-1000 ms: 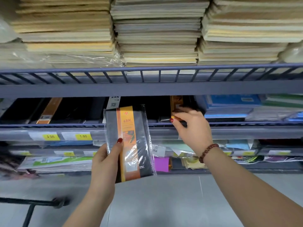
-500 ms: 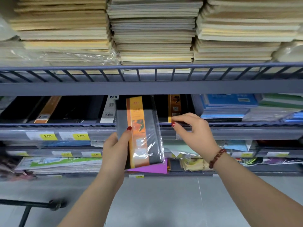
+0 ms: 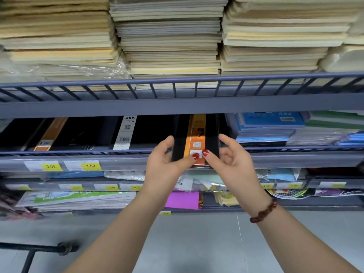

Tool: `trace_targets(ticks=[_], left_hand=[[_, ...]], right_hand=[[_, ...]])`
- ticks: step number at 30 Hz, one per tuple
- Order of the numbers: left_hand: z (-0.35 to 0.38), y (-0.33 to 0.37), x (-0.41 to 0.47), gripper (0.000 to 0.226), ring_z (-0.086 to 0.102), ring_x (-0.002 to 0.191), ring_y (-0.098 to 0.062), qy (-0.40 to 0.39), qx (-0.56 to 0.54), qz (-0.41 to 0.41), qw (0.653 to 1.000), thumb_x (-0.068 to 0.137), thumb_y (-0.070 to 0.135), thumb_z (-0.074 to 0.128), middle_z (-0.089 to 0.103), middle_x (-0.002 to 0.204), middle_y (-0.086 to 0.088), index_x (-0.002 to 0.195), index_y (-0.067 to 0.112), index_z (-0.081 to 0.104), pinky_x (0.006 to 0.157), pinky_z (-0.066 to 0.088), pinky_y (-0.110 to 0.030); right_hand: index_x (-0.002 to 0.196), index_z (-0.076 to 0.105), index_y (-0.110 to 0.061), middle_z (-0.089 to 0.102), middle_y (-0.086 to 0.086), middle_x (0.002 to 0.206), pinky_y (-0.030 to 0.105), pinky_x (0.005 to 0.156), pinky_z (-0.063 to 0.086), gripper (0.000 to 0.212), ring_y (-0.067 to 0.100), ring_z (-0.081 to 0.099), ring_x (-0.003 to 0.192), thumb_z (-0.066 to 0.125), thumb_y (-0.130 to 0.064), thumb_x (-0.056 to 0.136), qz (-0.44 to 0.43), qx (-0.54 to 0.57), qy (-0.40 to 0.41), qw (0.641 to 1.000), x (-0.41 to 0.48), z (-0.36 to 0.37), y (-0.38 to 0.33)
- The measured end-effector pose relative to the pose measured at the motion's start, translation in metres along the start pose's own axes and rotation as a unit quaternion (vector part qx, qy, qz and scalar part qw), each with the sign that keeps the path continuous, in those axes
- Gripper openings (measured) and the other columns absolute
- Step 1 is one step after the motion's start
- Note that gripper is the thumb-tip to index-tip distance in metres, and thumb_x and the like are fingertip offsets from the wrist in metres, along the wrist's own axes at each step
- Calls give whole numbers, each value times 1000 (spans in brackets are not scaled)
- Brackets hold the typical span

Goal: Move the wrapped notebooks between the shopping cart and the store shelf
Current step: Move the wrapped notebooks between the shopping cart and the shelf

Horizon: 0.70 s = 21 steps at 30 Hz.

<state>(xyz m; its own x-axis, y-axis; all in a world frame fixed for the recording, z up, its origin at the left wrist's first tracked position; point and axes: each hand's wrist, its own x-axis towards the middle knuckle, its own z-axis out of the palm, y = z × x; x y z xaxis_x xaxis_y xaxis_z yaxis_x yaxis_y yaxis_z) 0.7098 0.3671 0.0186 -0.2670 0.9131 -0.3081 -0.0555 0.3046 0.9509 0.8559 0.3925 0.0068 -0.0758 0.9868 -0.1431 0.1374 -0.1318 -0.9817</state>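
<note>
A dark red bead bracelet (image 3: 264, 211) circles the right wrist, and just beyond it the left hand (image 3: 165, 164) and right hand (image 3: 232, 166) each pinch — thumb on top, fingers curled at the side edge — the near end of a black, orange-banded notebook in clear wrap (image 3: 197, 138), which lies across the grey metal shelf's front rail (image 3: 78, 152).

Glossy red polish is worn on the thumbnails (image 3: 195, 155) of the left hand (image 3: 163, 166) and the right hand (image 3: 235, 166). A bracelet of rounded, dark reddish-brown beads (image 3: 264, 212) is strung around the right wrist. Both forearms (image 3: 122, 229) are left uncovered to the lower edge of the view.
</note>
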Motion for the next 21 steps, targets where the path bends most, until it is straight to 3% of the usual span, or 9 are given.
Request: trace_targets(ticks=[2,6,10,14,18,21], left_hand=[[-2,-2,1,88,47,129,-11,-44,10,9,999,72,3,78,46,144,3,146,13,32,105,44,-34],[-6,-1,14,80,48,129,-12,-80,37,36,995,73,-11,72,49,142,-4,143,7,37,106,42,-30],[-6,1,35,66,51,125,-16,-49,101,77,991,75,-9,71,53,135,-8,135,1,47,93,41,-9],[-6,-3,54,60,56,121,-20,-33,158,72,984,76,-3,73,57,132,-9,132,2,52,92,45,-19],[-9,-4,64,56,58,111,-12,-14,225,102,969,74,6,78,60,126,0,126,12,59,96,44,-22],[-11,-4,65,52,61,110,-13,-7,260,128,957,73,8,79,64,122,0,122,13,64,100,44,-25]], right_hand=[[141,37,-21,52,-9,126,16,97,40,73,-2,48,116,74,-24,77,-27,-61,-19,998,2,-4,0],[141,38,-24,46,-10,125,14,96,32,71,1,42,116,72,-27,79,-73,-185,-33,979,11,-17,-5],[144,35,-22,52,-1,119,14,87,33,65,10,48,110,63,-33,86,-113,-293,-34,949,25,-17,-8],[144,35,-25,53,7,127,24,96,38,64,18,51,116,61,-38,87,-126,-364,-36,922,40,-14,-6],[136,48,-26,53,6,136,33,101,43,56,20,51,122,62,-44,85,-141,-420,-39,896,51,-14,2],[131,55,-23,54,6,136,33,106,39,52,18,46,128,64,-43,84,-157,-411,-27,898,55,-15,5]])
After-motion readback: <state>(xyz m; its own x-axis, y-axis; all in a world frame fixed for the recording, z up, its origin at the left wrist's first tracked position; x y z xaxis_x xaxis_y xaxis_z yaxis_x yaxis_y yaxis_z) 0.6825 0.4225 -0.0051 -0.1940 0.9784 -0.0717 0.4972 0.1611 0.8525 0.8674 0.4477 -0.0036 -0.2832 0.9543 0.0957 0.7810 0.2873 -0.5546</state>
